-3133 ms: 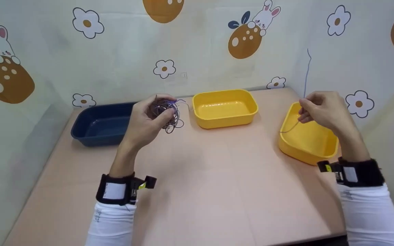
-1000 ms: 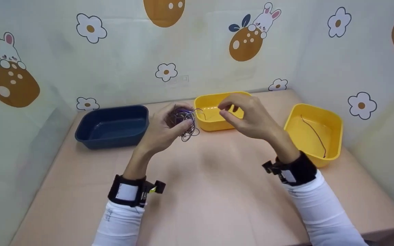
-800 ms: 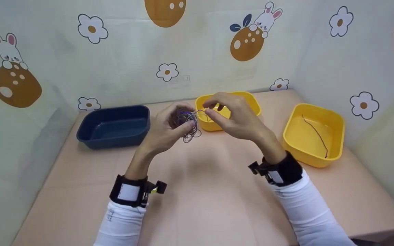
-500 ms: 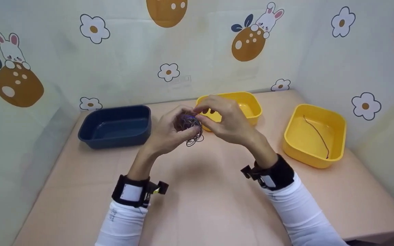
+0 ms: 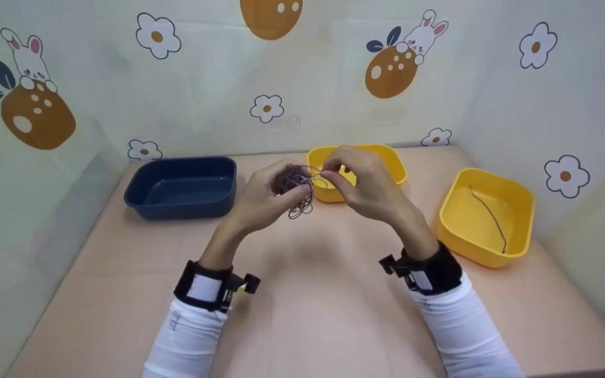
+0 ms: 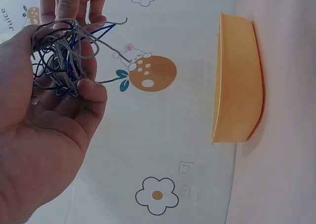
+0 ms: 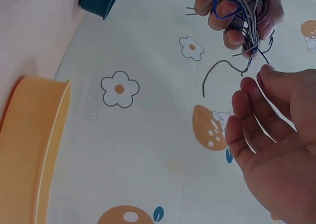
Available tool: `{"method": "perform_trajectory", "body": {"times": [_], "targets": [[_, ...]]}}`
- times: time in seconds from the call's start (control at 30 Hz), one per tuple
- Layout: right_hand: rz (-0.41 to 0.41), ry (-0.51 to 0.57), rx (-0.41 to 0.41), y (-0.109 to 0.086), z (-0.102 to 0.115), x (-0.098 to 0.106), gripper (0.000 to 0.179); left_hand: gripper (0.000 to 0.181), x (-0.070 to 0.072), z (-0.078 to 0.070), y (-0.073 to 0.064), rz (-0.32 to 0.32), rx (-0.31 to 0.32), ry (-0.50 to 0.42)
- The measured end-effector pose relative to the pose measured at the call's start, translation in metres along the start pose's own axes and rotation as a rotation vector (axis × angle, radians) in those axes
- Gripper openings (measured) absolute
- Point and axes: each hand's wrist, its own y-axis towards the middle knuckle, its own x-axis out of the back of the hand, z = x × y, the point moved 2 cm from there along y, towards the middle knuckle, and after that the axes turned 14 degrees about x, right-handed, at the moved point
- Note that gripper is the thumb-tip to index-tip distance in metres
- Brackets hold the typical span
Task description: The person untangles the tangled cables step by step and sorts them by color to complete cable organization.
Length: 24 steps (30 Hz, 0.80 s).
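In the head view my left hand (image 5: pixel 266 199) holds a tangled bundle of thin wires (image 5: pixel 300 202) up over the table, fingers curled round it. The left wrist view shows grey, blue and dark wires (image 6: pixel 61 61) in that bundle, with loose ends sticking out. Just to its right, my right hand (image 5: pixel 371 184) pinches a strand between thumb and forefinger, and the strand runs back into the tangle. In the right wrist view the other fingers of the right hand (image 7: pixel 276 130) are extended, and a loose grey wire end (image 7: pixel 212 68) curves away beside the fingertips.
A dark blue bin (image 5: pixel 181 205) stands at the back left and a yellow bin (image 5: pixel 394 163) at the back centre, partly behind the right hand. Another yellow bin (image 5: pixel 455 236) on the right has a single wire (image 5: pixel 491 216) lying in it. Patterned walls (image 5: pixel 202 79) enclose the table.
The right hand let go of a single wire, which now lies in the right yellow bin. It moved left to the bundle and took hold of a strand. The left hand shifted slightly right.
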Motion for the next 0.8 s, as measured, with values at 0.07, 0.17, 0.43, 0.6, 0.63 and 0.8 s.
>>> {"method": "perform_trajectory", "body": {"times": [0.07,0.17,0.43,0.6,0.63,0.8], "targets": [[-0.012,-0.034,-0.016,-0.003,-0.003,0.004,0.002,0.028,0.001,0.0,0.001,-0.006,0.011,0.026],[-0.03,-0.083,-0.05,-0.005,-0.007,0.009,0.005,0.029,0.003,-0.001,0.001,-0.01,0.025,0.058],[-0.111,-0.205,-0.147,-0.008,-0.013,0.019,0.011,0.028,0.009,0.0,0.001,-0.013,0.038,0.083],[-0.106,-0.236,-0.25,-0.01,-0.019,0.02,0.013,0.027,0.012,0.001,0.0,-0.067,0.013,0.071],[-0.085,-0.229,-0.268,-0.01,-0.019,0.019,0.012,0.027,0.012,0.001,0.0,-0.077,0.011,0.076],[0.031,-0.18,-0.285,-0.008,-0.016,0.013,0.017,0.025,0.01,0.002,0.0,-0.129,-0.003,0.149]]}}
